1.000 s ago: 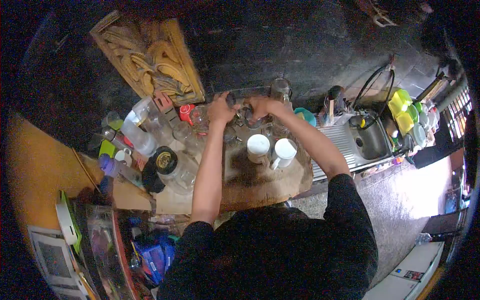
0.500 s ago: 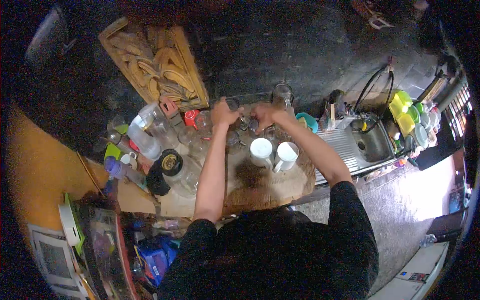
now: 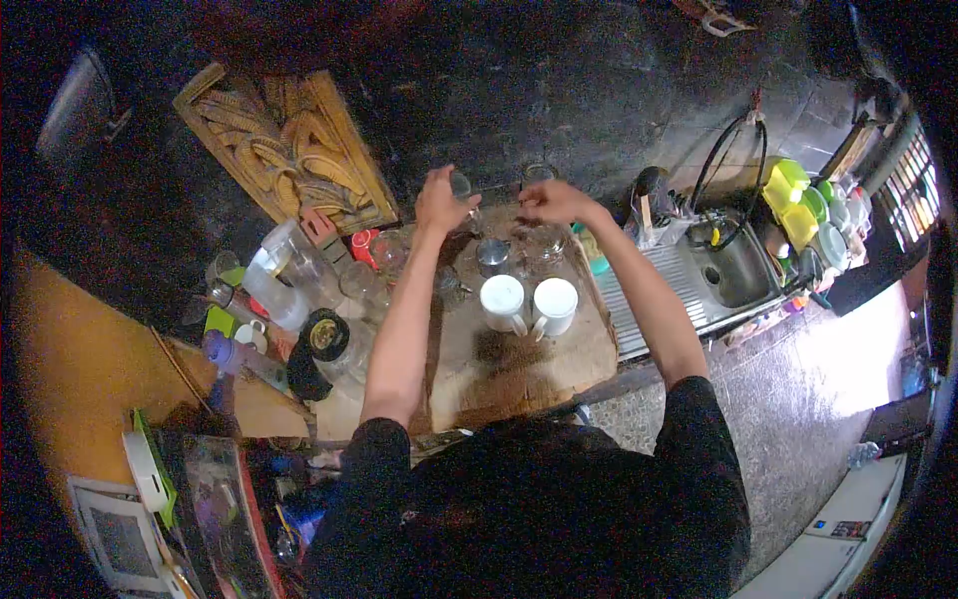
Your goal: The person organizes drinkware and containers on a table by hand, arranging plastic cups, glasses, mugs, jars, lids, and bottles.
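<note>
My left hand [image 3: 439, 207] is closed round a clear drinking glass [image 3: 460, 186] at the back of the wooden counter. My right hand [image 3: 557, 203] reaches in from the right, fingers pointing left and slightly bent, apparently holding nothing. Just behind it stands another clear glass [image 3: 539, 174], partly covered by the hand. A small jar with a silvery lid [image 3: 493, 255] sits between the arms. In front of that are two white mugs [image 3: 502, 298], side by side. Clear glassware [image 3: 544, 243] lies under my right wrist.
Glass jars and pitchers [image 3: 282, 290] crowd the left, with a black-and-gold lidded jar [image 3: 327, 337] nearer me. A carved wooden panel [image 3: 299, 160] leans on the dark wall. To the right are a steel sink [image 3: 743, 275] and a rack of coloured dishes [image 3: 813, 215].
My view has shifted a little. The right hand has moved back from the jars, uncovering the silver-lidded jar. My left hand keeps the glass, now raised slightly.
</note>
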`<state>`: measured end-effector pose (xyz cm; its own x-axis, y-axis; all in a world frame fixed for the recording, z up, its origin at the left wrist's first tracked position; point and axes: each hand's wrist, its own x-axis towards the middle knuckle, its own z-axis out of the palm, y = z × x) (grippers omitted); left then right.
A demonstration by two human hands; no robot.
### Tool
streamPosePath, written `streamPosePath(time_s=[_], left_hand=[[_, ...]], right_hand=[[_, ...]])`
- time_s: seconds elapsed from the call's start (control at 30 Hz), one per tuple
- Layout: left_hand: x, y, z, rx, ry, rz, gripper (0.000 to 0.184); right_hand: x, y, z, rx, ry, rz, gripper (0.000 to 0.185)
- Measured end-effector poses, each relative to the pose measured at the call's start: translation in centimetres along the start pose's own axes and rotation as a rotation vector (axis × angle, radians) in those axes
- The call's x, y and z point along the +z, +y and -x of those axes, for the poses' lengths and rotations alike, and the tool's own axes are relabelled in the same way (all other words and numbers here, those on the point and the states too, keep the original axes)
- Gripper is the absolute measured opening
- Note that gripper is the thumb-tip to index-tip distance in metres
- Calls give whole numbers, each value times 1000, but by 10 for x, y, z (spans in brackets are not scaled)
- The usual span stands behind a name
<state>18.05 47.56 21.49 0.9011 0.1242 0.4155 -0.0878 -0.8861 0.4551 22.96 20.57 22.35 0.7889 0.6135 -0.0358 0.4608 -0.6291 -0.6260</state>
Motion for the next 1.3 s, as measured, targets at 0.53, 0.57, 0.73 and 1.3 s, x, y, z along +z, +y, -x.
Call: streamPosePath(time_s=[0.53,0.57,0.73,1.3], left_hand=[[89,22,-52,116,-388,171,102],[94,22,-53,121,-389,174,102],[97,20,-54,51,-420,259,100],[104,21,-41,71,-80,326,106]], right_hand=[[-17,78,60,33,129,-266,37],[-19,77,63,36,133,-264,37],[-18,77,69,-21,73,-336,35],[-6,16,80,-57,97,-63,58]])
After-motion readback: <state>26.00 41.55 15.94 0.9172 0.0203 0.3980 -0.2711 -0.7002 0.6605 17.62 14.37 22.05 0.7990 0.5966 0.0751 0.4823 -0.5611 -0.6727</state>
